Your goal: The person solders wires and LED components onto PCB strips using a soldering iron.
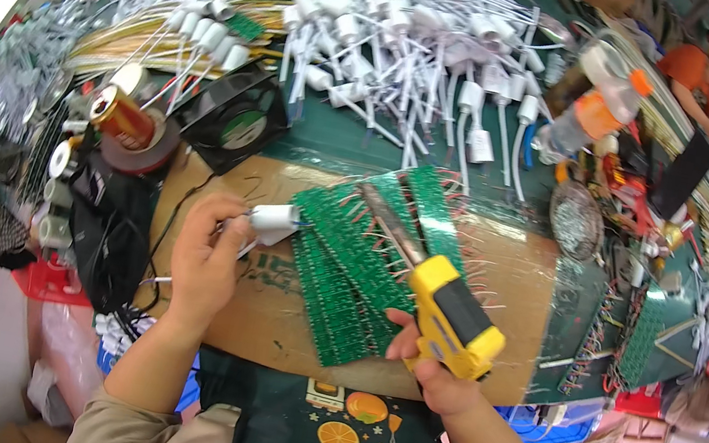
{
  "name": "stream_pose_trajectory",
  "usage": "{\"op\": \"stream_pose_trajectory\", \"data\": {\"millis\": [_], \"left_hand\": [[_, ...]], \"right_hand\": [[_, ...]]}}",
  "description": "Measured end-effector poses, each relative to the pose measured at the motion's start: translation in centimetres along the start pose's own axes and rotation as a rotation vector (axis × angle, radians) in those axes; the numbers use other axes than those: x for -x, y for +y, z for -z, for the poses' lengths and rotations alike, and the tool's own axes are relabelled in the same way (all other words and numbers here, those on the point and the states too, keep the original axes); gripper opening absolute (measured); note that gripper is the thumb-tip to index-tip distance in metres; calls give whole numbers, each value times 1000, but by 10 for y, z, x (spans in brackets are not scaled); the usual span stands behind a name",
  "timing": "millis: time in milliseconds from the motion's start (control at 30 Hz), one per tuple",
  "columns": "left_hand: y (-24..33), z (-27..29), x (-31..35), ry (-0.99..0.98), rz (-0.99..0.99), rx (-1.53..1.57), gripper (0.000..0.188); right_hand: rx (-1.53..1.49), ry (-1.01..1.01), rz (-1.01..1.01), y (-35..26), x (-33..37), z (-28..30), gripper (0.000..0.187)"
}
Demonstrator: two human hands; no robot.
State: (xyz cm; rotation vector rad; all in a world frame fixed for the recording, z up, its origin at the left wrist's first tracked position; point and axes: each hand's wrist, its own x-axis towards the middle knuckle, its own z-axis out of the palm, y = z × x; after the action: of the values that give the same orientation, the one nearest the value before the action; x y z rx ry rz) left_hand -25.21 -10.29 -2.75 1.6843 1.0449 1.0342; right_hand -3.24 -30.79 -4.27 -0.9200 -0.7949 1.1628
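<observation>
Between the fingers of my left hand (pixel 208 243) is a white cylindrical piece (pixel 275 217) with a white cable trailing from it; its free end points right, beside the green circuit boards. My right hand (pixel 434 364) grips a yellow and black soldering gun (pixel 456 315). The gun's metal barrel slants up and left over the boards, its tip above them. Several green circuit boards (pixel 334 284) lie overlapping on a brown cardboard sheet (pixel 512 297), with short pinkish wires sticking out along their edges. Whether the tip touches a board, I cannot tell.
White cylinders with cables (pixel 390 19) pile up at the back. At left stand a black fan (pixel 239 121), a red-gold can (pixel 121 119) and a black bag (pixel 110 235). Right hold a bottle (pixel 597 112) and a round dish of small bits (pixel 576 221). Other people sit at both sides.
</observation>
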Motion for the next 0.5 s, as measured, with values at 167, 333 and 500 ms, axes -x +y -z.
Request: {"op": "stream_pose_trajectory", "data": {"millis": [167, 333, 500], "left_hand": [[32, 4, 9, 44, -476, -521, 12], [24, -18, 25, -67, -609, -590, 19], [15, -33, 14, 7, -650, -761, 21]], "right_hand": [[-37, 13, -13, -8, -12, -16, 42], [4, 16, -130, -15, -5, -27, 40], [-32, -32, -243, -6, 18, -11, 45]]}}
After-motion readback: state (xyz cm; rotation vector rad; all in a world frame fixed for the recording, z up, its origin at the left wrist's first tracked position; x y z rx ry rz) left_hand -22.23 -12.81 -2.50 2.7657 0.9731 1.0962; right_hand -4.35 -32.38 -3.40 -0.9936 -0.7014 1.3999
